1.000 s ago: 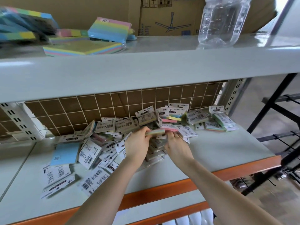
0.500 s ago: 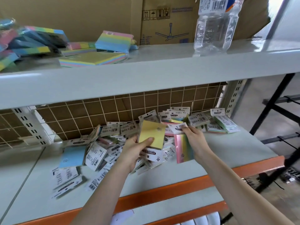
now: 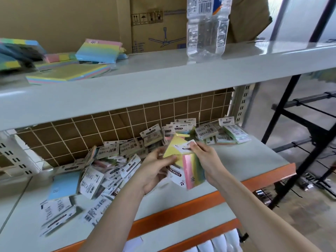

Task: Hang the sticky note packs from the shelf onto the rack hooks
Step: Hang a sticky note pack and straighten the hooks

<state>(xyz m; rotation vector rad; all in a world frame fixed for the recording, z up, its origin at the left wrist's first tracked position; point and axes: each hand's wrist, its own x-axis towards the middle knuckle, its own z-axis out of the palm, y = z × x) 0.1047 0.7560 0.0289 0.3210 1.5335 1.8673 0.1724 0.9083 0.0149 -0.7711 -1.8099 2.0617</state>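
Nearest the camera, two bare forearms are reaching up from 6 o'clock over the orange front edge of the shelf (image 3: 236, 160). The left hand (image 3: 154, 171) is gripping a yellow sticky note pack (image 3: 174, 148), its thumb lying across the yellow face and its fingers curling behind; the pack is being held tilted, with its white "STICKY NOTE" header card (image 3: 175, 174) pointing down toward 6 o'clock. Just at 3 o'clock of it, the right hand (image 3: 206, 160) is pinching the white header of a rainbow-striped pack (image 3: 193, 171), which is hanging below the fingers and touching the yellow pack. Both packs are being held just above the shelf, clear of its surface.

Farther out, at 9 o'clock of the hands, a loose pile of packs (image 3: 101, 171) is lying scattered over the shelf, most showing white barcode backs, with one blue pack (image 3: 63, 185) lying flat among them. At 1 o'clock, a smaller cluster of packs (image 3: 221, 132) is sitting near the back right corner, against the wire grid panel (image 3: 91, 135) that is backing the shelf.

Farthest away, on the upper shelf (image 3: 163, 84), larger pastel note pads (image 3: 72, 71) are lying at 11 o'clock, a clear plastic bottle (image 3: 207, 30) is standing at 1 o'clock, and a cardboard box (image 3: 154, 28) is standing behind them. At 3 o'clock, a black metal rack (image 3: 298, 124) is standing beside the shelving.
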